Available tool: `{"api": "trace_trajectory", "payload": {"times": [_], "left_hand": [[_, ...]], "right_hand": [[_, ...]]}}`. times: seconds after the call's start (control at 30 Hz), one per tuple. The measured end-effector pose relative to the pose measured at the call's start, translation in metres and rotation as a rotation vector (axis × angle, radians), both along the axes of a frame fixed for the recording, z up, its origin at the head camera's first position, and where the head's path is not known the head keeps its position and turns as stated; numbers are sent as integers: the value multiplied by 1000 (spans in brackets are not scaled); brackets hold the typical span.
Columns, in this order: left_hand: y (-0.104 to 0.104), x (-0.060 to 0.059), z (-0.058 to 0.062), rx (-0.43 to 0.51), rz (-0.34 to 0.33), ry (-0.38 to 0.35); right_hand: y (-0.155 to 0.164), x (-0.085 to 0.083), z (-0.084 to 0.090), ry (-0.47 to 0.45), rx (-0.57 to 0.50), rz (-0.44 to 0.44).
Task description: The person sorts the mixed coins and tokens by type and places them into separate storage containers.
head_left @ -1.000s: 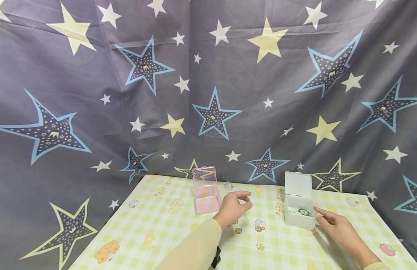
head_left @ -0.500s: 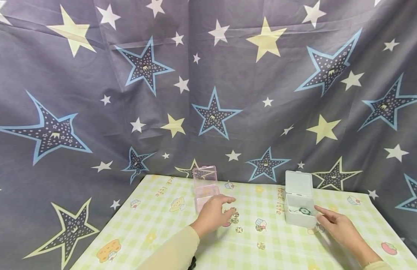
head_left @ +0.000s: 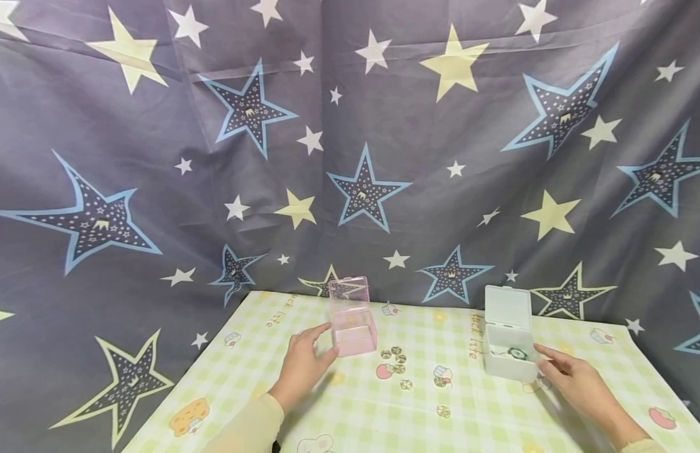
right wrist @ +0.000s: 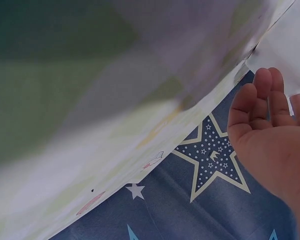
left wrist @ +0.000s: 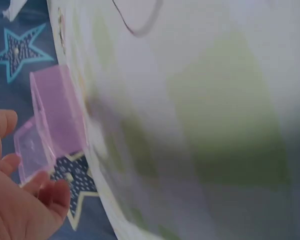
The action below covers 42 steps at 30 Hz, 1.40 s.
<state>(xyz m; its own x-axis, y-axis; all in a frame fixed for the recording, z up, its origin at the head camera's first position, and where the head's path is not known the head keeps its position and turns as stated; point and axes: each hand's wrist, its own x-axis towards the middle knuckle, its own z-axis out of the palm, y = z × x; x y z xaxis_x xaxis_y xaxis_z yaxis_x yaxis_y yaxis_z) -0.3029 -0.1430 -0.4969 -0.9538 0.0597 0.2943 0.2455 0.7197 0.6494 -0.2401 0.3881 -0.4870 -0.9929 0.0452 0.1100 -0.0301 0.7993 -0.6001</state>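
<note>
On the left, the left hand (head_left: pixel 302 363) rests on the desk (head_left: pixel 254 377) with its fingers nearly straight. The fingertips touch the left wall of the pink box (head_left: pixel 354 328), and nothing is gripped. In the left wrist view the same hand (left wrist: pixel 20 200) lies against the pink box (left wrist: pixel 52 120); the fingers are relaxed and not closed around it.

The pink box stands near the back of the desk, left of the middle, with its clear lid raised upright. I judge it to be thin, hard plastic: light, stiff and rather smooth, so it can slide on the tablecloth when pushed from one side. A good hold would be across the two side walls of the lower part, not by the lid, because the hinge looks weak.

Just right of the pink box, the small round pieces (head_left: pixel 396 360) lie loose on the cloth. They look flat, light and coin-like, so they probably must be pinched at the edge or slid. I count about seven, but some lie over printed pictures, so the number is not sure.

Further right stands the white box (head_left: pixel 509 352), also open, with a small green thing (head_left: pixel 517 354) inside. The right hand (head_left: pixel 576 384) lies just beside it with straight fingers touching its right wall, holding nothing.

There are two boxes and two hands.
</note>
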Motion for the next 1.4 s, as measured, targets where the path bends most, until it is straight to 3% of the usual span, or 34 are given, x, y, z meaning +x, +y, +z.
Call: {"api": "trace_trajectory", "payload": {"times": [0.2,0.43,0.67,0.87,1.13,1.27,1.4], "left_hand": [[-6,-8,-4,54,-27,-56],[-2,-8,-2,34,-27,-44],[-1,-12,-2,11,-8,-30],[2,-17,-6,8,-21,-18],[4,-16,-6,6,-20,-80],[5,-15,-5,24,-22,-90],[7,-17,-8,53,-42,-91]], "right_hand": [[3,2,1,46,56,-18],[-11,8,9,336,133,-72],[-52,9,29,427,57,34],[-93,8,40,340,15,160],[-135,-10,29,144,60,413],[-148,-19,20,54,96,467],[-154,-26,10,53,161,481]]}}
